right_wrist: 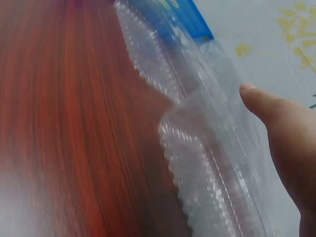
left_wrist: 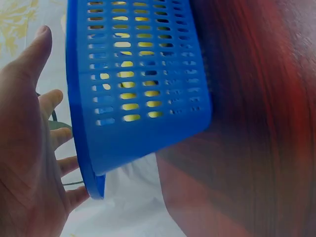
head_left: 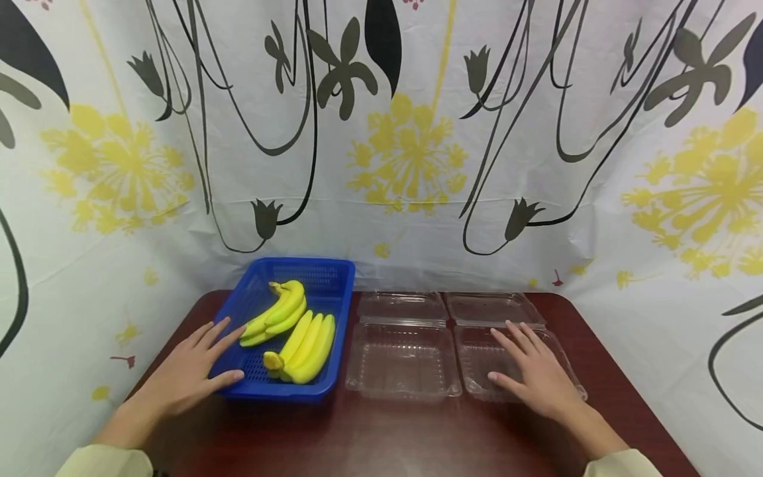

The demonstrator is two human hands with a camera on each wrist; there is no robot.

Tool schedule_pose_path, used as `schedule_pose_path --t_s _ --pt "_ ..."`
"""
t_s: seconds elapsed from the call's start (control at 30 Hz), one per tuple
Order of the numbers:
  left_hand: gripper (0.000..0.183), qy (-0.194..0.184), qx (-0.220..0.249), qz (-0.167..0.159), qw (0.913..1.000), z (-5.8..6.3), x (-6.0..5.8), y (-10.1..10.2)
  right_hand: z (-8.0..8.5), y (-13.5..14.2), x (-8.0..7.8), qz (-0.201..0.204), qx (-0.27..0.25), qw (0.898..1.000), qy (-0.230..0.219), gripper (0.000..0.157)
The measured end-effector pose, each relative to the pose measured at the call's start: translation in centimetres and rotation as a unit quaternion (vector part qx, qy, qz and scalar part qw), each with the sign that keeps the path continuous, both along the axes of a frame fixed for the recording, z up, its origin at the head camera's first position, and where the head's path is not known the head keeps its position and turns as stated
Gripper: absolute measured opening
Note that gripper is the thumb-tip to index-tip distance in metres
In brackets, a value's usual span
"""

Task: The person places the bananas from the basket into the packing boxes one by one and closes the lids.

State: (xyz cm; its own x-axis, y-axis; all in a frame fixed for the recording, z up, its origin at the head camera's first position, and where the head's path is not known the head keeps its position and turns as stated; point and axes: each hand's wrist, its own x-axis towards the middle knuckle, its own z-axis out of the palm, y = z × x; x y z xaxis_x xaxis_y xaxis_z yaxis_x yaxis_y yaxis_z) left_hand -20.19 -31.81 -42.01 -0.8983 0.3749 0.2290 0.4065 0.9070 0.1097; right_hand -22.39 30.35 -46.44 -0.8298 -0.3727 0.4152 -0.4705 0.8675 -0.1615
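Bunches of yellow bananas, one at the back (head_left: 285, 311) and one in front (head_left: 310, 351), lie in a blue plastic basket (head_left: 268, 392) on the left of the table. My left hand (head_left: 189, 368) is at the basket's left front rim, fingers spread and straight, holding nothing. The left wrist view shows its fingertips beside the rim; contact is unclear. Over the right one of two clear plastic clamshell containers (head_left: 477, 364) my right hand (head_left: 533, 371) hovers, fingers spread and holding nothing. The left clamshell (head_left: 405, 361) sits between that container and the basket. Both clamshells have their lids folded back.
The dark red wooden table (head_left: 381, 437) has its front part before the basket and clamshells. White patterned cloth (head_left: 405, 245) hangs close behind the table and along both sides.
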Motion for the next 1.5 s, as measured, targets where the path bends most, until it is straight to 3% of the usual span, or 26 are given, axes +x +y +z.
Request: schedule_pose_path --t_s 0.23,0.37,0.67,0.93,1.2,1.37,1.5 --pt "0.069 -0.016 0.036 0.007 0.9992 0.5 -0.7 0.9 0.0 -2.1 -0.3 -0.008 -0.059 0.998 -0.032 0.078" --pt "0.067 -0.022 0.047 0.014 0.9985 0.7 -1.5 1.8 0.1 -3.2 -0.5 -0.004 -0.087 0.996 -0.026 0.079" --pt "0.058 -0.025 0.078 0.006 0.9966 2.0 -3.5 3.2 -0.3 -6.1 -0.4 0.000 -0.126 0.989 -0.074 0.075" --pt "0.062 -0.053 0.091 0.000 0.9944 3.2 -5.3 4.3 -0.2 -8.6 -0.2 -0.006 -0.188 0.980 -0.065 0.076" --pt "0.060 -0.081 0.092 0.003 0.9925 3.9 -7.8 5.0 0.1 -11.6 1.0 -0.017 -0.305 0.948 -0.091 0.075" --pt "0.062 -0.101 0.098 0.013 0.9900 4.0 -9.0 5.2 -0.2 -13.0 2.0 -0.029 -0.352 0.928 -0.117 0.079" --pt "0.063 -0.115 0.111 0.008 0.9871 3.9 -9.6 5.3 -0.5 -13.9 2.6 -0.048 -0.366 0.922 -0.117 0.080"
